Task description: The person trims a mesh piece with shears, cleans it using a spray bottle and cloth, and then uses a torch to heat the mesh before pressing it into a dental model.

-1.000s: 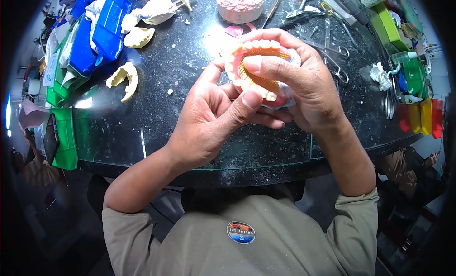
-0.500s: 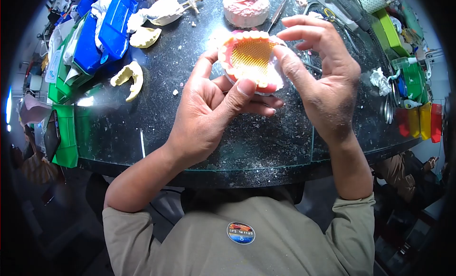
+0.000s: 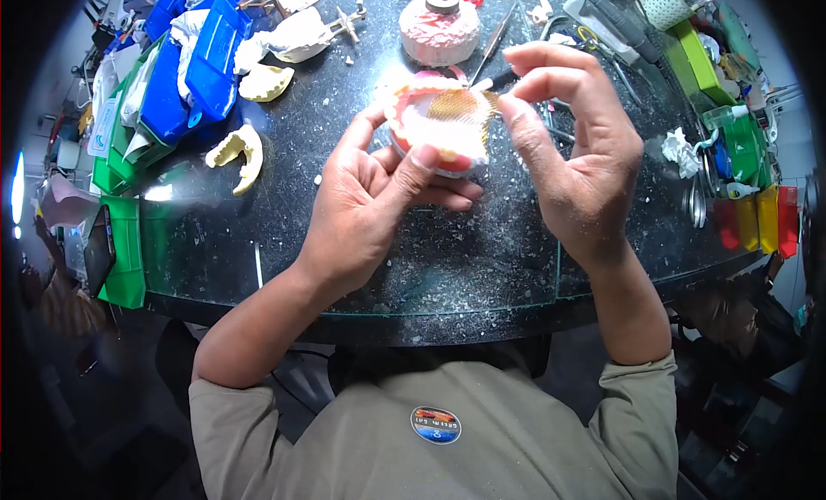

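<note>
My left hand (image 3: 366, 194) grips a dental model (image 3: 439, 147) carrying a denture set-up of pink wax and pale teeth, thumb on the near rim and fingers underneath. A gold metal mesh (image 3: 465, 110) sits tilted over the palate, its right part sticking out past the teeth. My right hand (image 3: 585, 134) pinches at the mesh's right edge with thumb and a fingertip; the other fingers are curled above. Glare washes out part of the white palate.
Yellowish plaster arches (image 3: 237, 158) and blue bins (image 3: 211, 70) lie left. Behind the model stand a round pink-stained flask (image 3: 440, 31) and a thin pointed tool (image 3: 494, 40). Crumpled white tissue (image 3: 682, 151) and coloured bins (image 3: 766, 220) are right. White debris dots the dark table (image 3: 447, 276).
The mesh has come away from its seat in the palate and tilted up toward the right, baring white beneath. My left hand and the model have shifted slightly left and down.
</note>
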The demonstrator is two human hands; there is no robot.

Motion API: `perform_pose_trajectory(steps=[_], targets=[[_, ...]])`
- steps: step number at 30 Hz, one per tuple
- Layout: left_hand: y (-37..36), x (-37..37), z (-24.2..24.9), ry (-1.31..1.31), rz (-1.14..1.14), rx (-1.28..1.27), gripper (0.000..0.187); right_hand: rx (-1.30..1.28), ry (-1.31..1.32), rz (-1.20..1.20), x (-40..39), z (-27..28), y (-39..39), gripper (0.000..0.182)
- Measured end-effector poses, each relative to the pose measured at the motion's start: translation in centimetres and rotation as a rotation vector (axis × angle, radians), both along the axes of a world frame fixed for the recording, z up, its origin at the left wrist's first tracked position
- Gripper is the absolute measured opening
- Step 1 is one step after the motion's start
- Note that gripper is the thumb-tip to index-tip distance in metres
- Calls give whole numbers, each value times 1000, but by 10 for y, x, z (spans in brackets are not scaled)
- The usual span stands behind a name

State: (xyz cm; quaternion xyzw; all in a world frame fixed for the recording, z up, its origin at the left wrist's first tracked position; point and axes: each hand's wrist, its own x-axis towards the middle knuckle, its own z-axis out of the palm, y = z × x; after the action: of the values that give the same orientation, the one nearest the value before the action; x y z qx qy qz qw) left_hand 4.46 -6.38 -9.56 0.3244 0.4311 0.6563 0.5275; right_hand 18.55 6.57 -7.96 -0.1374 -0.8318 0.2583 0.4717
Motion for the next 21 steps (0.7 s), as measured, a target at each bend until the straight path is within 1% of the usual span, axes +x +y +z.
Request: perform_pose_trajectory(steps=[2, 4, 5, 6, 7, 10, 13, 14, 15, 17, 19, 20, 21], targets=[[3, -3, 1, 28, 77, -30, 40, -61, 34, -20, 1, -1, 2, 9], [2, -19, 11, 136, 50, -115, 38, -139, 69, -26, 3, 0, 3, 8], [0, -31, 15, 190, 36, -157, 38, -247, 67, -28, 4, 1, 2, 8], [0, -44, 11, 273, 30, -166, 36, -356, 65, -30, 6, 3, -1, 8], [-2, -52, 16, 401, 52, -221, 35, -464, 64, -32, 7, 5, -2, 8], [-1, -68, 15, 639, 124, -288, 35, -604, 38, -11, 7, 7, -2, 5], [-3, -73, 12, 1094, 264, -312, 43, -774, 63, 33, 6, 9, -3, 3], [-3, -72, 14, 1381, 383, -233, 46, -833, 76, 66, 6, 7, -4, 3], [-2, -69, 18, 1562, 506, -248, 47, -891, 87, 99, 5, 5, -4, 4], [-4, -53, 35, 1430, 547, -225, 50, -1004, 82, 143, 3, 2, -8, 5], [-6, -45, 30, 1250, 400, 52, 51, -1082, 99, 180, -2, 0, -16, 6], [-5, -35, 25, 967, 285, 133, 53, -1098, 114, 199, -5, -2, -21, 8], [-6, -24, 23, 824, 203, 169, 54, -1114, 129, 219, -8, -4, -26, 10]])
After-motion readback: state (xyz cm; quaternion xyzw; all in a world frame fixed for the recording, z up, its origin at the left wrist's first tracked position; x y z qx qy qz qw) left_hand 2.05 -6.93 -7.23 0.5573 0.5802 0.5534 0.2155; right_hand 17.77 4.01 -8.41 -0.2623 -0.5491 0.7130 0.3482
